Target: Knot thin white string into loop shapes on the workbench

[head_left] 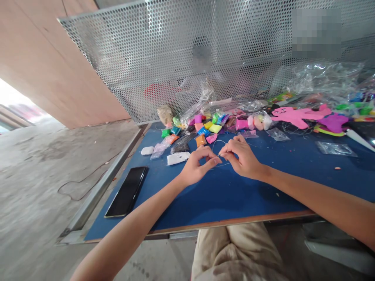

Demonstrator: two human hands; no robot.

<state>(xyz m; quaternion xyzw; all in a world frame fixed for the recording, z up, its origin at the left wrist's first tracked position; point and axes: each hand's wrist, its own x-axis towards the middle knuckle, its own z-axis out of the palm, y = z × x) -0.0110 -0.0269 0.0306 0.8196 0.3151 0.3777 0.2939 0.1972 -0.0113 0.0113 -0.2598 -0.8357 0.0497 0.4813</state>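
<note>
My left hand (199, 164) and right hand (242, 158) each pinch a thin strand (217, 141), fingertips closed on it, over the blue table (187, 208). It loops between my 2 hands.

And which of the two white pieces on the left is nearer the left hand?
The bigger white piece, beside the left hand, with a small dark mark. The smaller white piece lies farther left, beyond the phone.
</note>
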